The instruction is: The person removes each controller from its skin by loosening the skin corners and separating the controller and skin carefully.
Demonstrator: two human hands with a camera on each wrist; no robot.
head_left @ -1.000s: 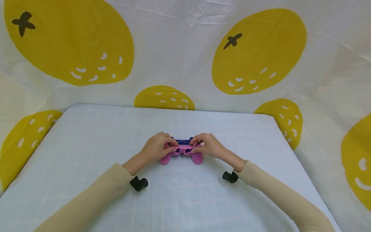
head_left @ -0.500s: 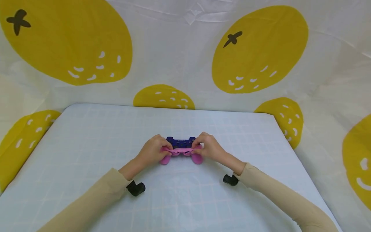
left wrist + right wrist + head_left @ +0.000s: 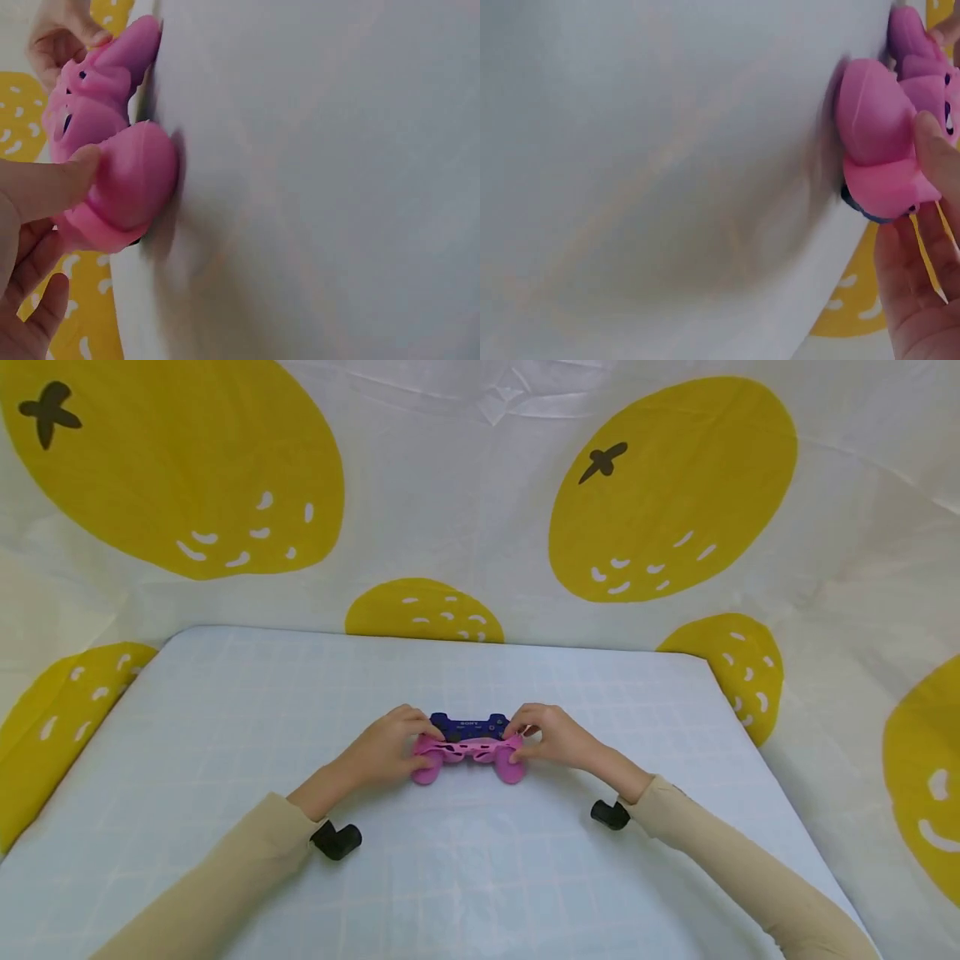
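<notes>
White fabric (image 3: 450,485) printed with large yellow fruit (image 3: 671,502) hangs behind and beside the tabletop (image 3: 480,877), which is pale blue with faint checked lines. Around the middle of the tabletop, set toward its far edge, is a dark blue Sony game controller (image 3: 467,729), its far part bare, with the maker's name showing between the two hands. A pink cover (image 3: 471,743) wraps the near part and both handles, and its row of cut-outs runs just on the near side of the bare blue. Whether the covered handles touch the tabletop or sit slightly above it cannot be told.

On the left, the person's left hand (image 3: 388,745) has its grip on the pink cover, thumb against the left handle and fingers at the far left edge. On the right, the right hand (image 3: 558,739) pinches the pink cover in its grip too, thumb on the right handle and curved fingers at the far right corner. Both arms extend from the near side in beige sleeves (image 3: 217,868), with a small black device (image 3: 337,841) at each cuff.
</notes>
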